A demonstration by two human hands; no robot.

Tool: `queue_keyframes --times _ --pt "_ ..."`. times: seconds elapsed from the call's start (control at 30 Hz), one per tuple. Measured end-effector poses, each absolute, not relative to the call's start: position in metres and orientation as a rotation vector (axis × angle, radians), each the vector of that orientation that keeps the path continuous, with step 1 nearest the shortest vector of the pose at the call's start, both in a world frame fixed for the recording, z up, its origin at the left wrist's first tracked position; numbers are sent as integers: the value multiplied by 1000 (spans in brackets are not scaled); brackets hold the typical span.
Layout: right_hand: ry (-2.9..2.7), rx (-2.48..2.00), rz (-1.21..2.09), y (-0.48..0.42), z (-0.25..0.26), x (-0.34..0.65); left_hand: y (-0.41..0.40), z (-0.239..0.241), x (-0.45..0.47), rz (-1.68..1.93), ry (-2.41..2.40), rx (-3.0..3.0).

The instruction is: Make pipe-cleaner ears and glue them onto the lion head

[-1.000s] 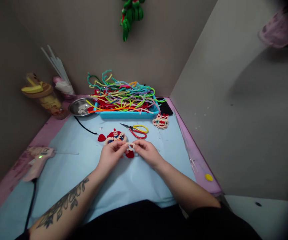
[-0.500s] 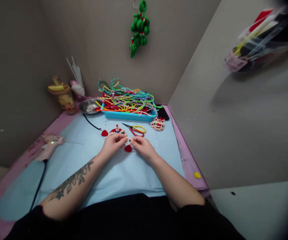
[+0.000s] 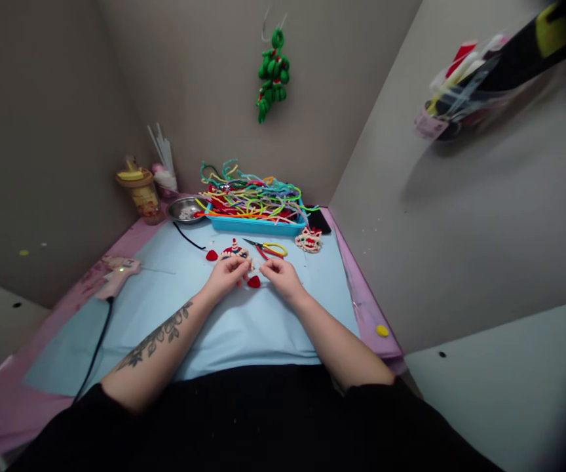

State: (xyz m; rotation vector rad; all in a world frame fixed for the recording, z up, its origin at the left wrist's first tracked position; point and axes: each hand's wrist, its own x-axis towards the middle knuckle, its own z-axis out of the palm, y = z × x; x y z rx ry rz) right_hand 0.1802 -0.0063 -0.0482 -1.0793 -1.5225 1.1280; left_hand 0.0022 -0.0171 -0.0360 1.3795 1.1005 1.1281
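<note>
My left hand point(image 3: 228, 274) and my right hand point(image 3: 280, 273) meet over the light blue mat point(image 3: 244, 321), both pinched on a small whitish pipe-cleaner piece point(image 3: 255, 266) between them. A red heart-shaped piece point(image 3: 254, 282) lies just below the fingers. Behind my left hand sits a red, white and blue pipe-cleaner figure point(image 3: 234, 250) with another red heart point(image 3: 211, 255) beside it. Red-and-yellow scissors point(image 3: 268, 249) lie just beyond my hands.
A blue tray point(image 3: 256, 225) heaped with coloured pipe cleaners stands at the back, with a metal bowl point(image 3: 185, 210), a jar point(image 3: 140, 195) and a dark phone point(image 3: 320, 220) nearby. A finished cream-and-red figure point(image 3: 308, 240) lies right. A glue gun point(image 3: 116, 275) rests left. Walls close in around.
The camera has tilted up and pulled back, so more of the walls shows. My hands keep pinching the small whitish piece in the same place on the mat.
</note>
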Motion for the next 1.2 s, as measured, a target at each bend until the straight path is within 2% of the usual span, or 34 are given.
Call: queue_keyframes --times 0.5,0.93,1.2 --pt "-1516 -1016 1351 -14 -49 172 -21 -43 3 1072 995 1055" --pt "-1437 -1099 1312 -12 -48 173 -23 -40 3 992 988 1112" --pt "-1419 -1049 1367 -12 -49 173 -23 -43 3 1062 1098 1229"
